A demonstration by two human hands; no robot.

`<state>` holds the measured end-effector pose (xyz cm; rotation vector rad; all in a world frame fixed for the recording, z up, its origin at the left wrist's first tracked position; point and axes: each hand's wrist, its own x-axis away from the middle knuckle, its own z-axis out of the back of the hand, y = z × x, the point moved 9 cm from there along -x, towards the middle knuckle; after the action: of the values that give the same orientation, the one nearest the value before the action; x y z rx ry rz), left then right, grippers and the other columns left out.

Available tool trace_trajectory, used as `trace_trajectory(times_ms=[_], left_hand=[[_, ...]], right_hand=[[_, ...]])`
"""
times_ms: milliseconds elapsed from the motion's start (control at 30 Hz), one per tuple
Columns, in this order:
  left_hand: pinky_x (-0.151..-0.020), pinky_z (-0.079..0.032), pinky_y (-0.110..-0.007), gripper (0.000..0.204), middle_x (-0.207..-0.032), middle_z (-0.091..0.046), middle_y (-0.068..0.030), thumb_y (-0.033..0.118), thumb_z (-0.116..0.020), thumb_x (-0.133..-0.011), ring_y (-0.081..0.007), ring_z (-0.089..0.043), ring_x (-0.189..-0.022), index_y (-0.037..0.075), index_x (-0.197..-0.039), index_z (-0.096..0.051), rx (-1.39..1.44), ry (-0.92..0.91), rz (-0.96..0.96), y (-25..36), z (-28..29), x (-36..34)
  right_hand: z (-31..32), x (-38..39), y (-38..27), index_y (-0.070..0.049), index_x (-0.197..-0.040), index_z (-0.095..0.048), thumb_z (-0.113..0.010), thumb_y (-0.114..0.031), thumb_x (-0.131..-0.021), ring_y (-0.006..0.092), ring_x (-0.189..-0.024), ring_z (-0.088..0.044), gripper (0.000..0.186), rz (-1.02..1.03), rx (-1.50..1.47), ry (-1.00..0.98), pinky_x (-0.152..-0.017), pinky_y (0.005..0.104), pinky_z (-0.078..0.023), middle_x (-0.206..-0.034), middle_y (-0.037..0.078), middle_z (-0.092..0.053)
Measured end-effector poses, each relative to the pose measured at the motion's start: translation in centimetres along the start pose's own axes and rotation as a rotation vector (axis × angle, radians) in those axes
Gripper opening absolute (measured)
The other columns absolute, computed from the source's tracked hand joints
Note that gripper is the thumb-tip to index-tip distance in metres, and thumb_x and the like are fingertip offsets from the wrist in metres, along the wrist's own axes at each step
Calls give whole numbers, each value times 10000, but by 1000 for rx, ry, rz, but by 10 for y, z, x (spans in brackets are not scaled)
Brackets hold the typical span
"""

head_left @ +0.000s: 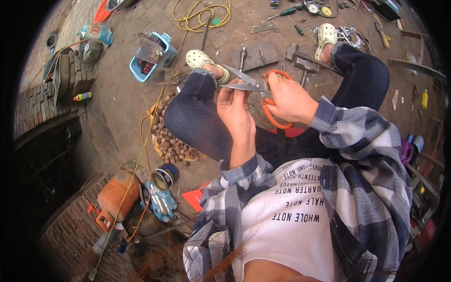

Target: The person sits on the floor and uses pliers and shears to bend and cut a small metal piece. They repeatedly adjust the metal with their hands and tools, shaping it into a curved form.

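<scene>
A large pair of scissors (252,86) with orange handles is held over my lap, its two metal blades spread apart and pointing left. My right hand (292,97) is closed around the orange handles. My left hand (237,115) pinches the lower blade, with the thumb on its face and the fingers behind it. Those fingers are partly hidden by the blade. Beyond the scissors, a flat metal plate (263,49) lies on the ground with a dark-handled tool (243,58) on it.
Hammers (306,67) lie between my feet. Walnut-like round nuts (174,136) are heaped beside my left leg. A blue basket (164,47) holds clear plastic bottles. A yellow hose (206,19) coils at the far side, and an orange gas cylinder (120,192) stands lower left.
</scene>
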<state>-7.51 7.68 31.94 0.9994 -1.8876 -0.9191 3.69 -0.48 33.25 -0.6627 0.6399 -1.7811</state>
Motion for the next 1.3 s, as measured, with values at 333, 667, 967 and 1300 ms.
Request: trace_trajectory(times_ms=[333,667,967,1300], left_hand=[[-847,-504,-297,174,-1013,-630,-75,18,-594,-891,-153,-608,-927,-1,-1064,-584,82,-72,40,-5,-4,-3],[-810,-489,-266,171,-969,-638,-64,20,-596,-894,-136,-602,-889,1,-1064,-589,69,-94,-6,4,-10,-4],[-802,-503,-286,164,-946,-635,-67,3,-597,-887,-155,-607,-879,-3,-1051,-588,241,-151,138,-3,-18,1],[-804,-544,-312,161,-1034,-630,-108,2,-561,-906,-200,-636,-925,15,-1066,-553,13,-76,-82,16,-23,1]], right_hand=[[-5,0,4,84,-973,-412,-623,-259,-803,437,-735,-609,437,-53,-106,-49,-651,479,-487,-738,281,-596],[-9,6,-3,75,-955,-404,-605,-308,-844,455,-736,-596,446,-102,-341,-127,-645,473,-473,-763,294,-584],[-6,14,-13,53,-1024,-403,-612,-423,-869,356,-873,-529,543,-137,-587,-230,-771,398,-431,-947,242,-489],[22,14,0,49,-984,-503,-668,-407,-827,334,-829,-545,511,-56,-403,101,-745,399,-449,-887,187,-531]])
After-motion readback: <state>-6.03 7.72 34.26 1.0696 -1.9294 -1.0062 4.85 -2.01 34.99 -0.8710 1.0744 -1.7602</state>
